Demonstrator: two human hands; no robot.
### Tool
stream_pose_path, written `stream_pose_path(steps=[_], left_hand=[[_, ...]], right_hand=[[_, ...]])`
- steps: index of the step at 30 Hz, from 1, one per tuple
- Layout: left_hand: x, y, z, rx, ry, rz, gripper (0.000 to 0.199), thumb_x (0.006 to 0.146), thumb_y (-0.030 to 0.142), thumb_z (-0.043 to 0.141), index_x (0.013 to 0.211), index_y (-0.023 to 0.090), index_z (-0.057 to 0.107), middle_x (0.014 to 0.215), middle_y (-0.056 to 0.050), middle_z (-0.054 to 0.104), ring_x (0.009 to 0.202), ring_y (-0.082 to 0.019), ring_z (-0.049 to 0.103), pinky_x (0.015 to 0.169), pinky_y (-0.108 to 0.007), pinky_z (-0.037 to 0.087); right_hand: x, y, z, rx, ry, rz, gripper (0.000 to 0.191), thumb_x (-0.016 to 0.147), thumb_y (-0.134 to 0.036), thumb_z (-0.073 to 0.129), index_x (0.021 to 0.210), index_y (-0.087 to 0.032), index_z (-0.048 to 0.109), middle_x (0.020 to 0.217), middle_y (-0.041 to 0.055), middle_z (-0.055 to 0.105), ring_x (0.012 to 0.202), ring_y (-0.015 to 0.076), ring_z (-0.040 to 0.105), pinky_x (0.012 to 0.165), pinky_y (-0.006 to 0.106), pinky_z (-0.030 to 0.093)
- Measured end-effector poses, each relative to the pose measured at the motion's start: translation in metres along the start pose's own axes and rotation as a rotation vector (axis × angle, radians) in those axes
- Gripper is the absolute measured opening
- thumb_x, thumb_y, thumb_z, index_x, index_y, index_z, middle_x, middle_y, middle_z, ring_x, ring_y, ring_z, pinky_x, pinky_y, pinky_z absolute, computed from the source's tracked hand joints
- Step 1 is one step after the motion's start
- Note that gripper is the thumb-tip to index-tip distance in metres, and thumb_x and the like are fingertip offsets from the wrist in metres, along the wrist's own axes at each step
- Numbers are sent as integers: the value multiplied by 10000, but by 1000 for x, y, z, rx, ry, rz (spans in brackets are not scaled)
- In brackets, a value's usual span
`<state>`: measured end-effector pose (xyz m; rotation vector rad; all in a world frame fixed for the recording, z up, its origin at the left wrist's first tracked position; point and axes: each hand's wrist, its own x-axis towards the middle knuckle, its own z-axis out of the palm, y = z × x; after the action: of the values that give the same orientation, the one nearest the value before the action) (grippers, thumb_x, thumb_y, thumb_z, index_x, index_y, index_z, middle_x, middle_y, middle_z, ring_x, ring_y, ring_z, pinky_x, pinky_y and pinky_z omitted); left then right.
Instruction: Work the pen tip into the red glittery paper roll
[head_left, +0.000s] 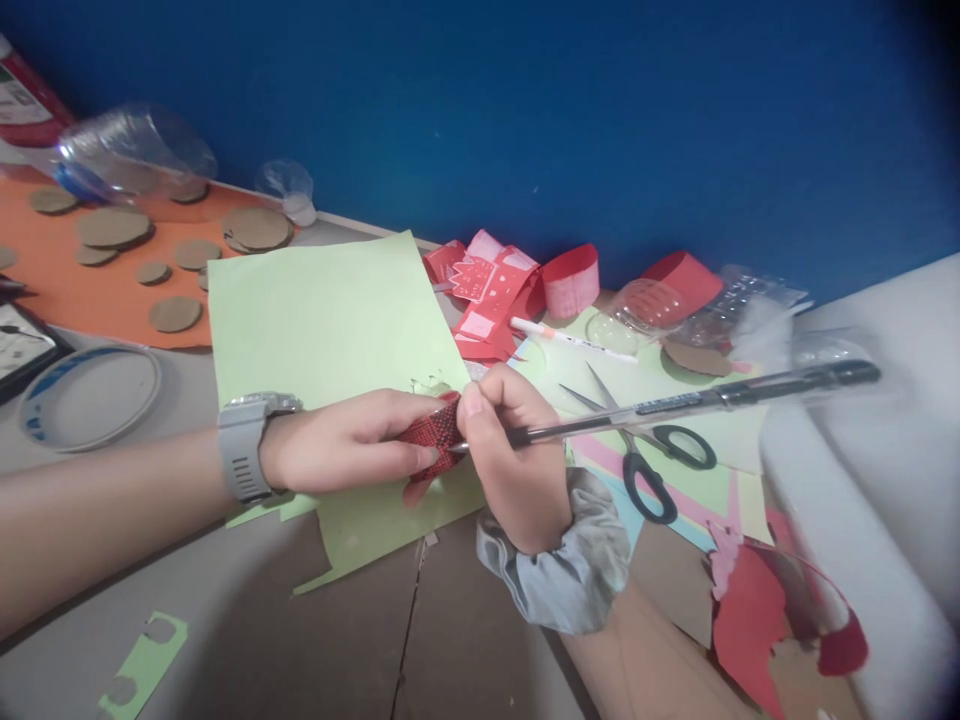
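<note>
Red-and-black patterned piece (436, 432) is lying between the two hands, over a light-green sheet (330, 310). Left hand (349, 440) is pinching it; right hand (517, 455) is gripping a pen (667, 404), tip at the piece, exact contact unclear. Scissors (634, 448) are lying spread beside the right hand, partly under the pen; a marker (570, 340) is resting beyond. A ring (155, 388) is sitting left of the sheet. Fingers are partly covering the piece, obscuring its long axis. Pen's long axis is running crosswise, tip pointing left and slightly nearward.
</note>
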<state>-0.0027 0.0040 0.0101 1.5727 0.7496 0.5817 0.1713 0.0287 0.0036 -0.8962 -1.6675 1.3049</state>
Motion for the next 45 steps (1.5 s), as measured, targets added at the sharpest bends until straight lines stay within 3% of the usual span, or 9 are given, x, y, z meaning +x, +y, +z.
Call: stream_pose_path(steps=[20,45], left_hand=[[1,1,2,45,18,-84,25,865,148,516,856,124,515,700,-20,637,627,-142,580,610,-219,456],[1,2,2,52,29,-79,34,845,142,530,879,135,528,707,-7,637,628,-139,587,609,-215,465]], right_hand=[[0,1,-1,79,-56,10,325,892,-172,474,627,-221,293,589,-68,259,530,86,284,494,244,261],[-1,2,0,91,-26,4,316,895,-168,469,631,-215,301,584,-67,266,538,86,278,499,243,260]])
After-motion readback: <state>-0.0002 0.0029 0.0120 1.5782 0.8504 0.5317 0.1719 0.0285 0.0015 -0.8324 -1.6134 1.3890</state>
